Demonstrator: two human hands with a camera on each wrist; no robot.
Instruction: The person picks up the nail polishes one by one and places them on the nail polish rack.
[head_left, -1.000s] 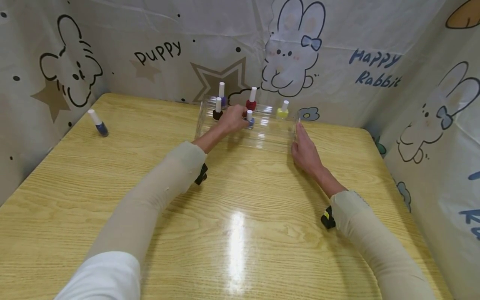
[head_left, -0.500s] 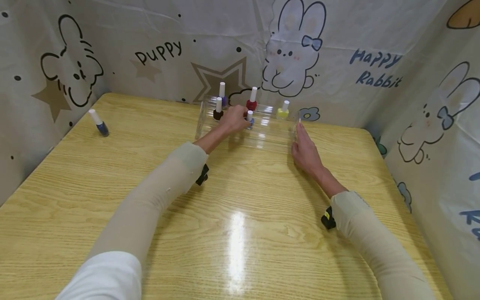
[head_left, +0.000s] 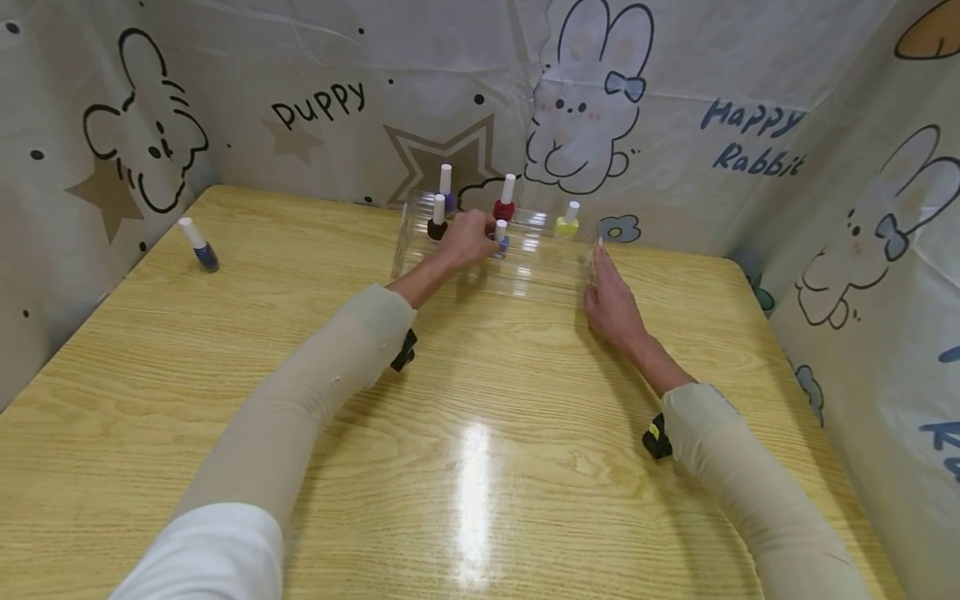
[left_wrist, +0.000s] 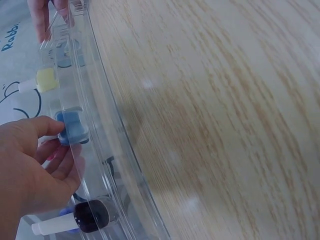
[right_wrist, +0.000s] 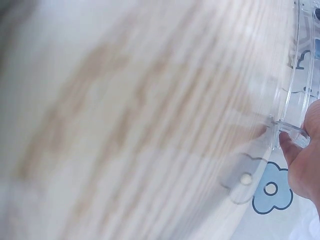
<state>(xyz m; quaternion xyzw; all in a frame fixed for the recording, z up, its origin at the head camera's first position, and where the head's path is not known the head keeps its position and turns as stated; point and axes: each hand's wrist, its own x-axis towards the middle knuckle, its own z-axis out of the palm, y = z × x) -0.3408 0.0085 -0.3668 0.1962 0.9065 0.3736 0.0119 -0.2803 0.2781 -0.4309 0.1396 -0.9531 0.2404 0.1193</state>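
Observation:
My left hand (head_left: 467, 239) pinches a small blue nail polish bottle (left_wrist: 75, 127) with a white cap, thumb on one side and fingers on the other. The bottle stands on the front tier of a clear stepped rack (head_left: 540, 279). At the rack's right end, my right hand (head_left: 613, 304) touches the end wall with its fingers fairly straight. A black bottle (head_left: 437, 228) stands left of my left hand. Behind are a purple bottle (head_left: 447, 200), a red bottle (head_left: 504, 208) and, farther right, a yellow bottle (head_left: 567, 223).
A dark blue nail polish bottle (head_left: 204, 254) with a white cap stands apart at the left of the wooden table (head_left: 480, 375). A printed cloth curtain (head_left: 450, 75) hangs behind the table and along both sides.
Hardly anything differs. Both hands keep their places at the bottle and the rack, and the head view has shifted very slightly.

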